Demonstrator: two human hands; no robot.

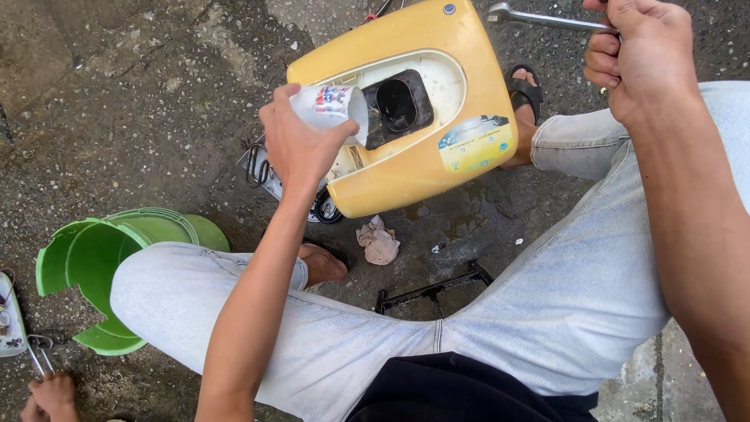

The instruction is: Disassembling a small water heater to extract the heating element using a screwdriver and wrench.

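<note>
My left hand (298, 144) grips a white plastic cup (334, 109) tipped on its side, with its mouth against the dark square opening (398, 105) in a yellow plastic housing (453, 168) lying on the ground. My right hand (637, 55) is raised at the upper right, closed on the handle of a metal wrench (539, 19) whose open end points left above the housing. I squat over the housing in light jeans, with sandalled feet on either side.
A broken green plastic bucket (94, 266) lies on its side at the left. A crumpled rag (379, 242) and a black metal bracket (433, 287) lie on the wet concrete. Another person's hand (51, 395) holds pliers at the lower left.
</note>
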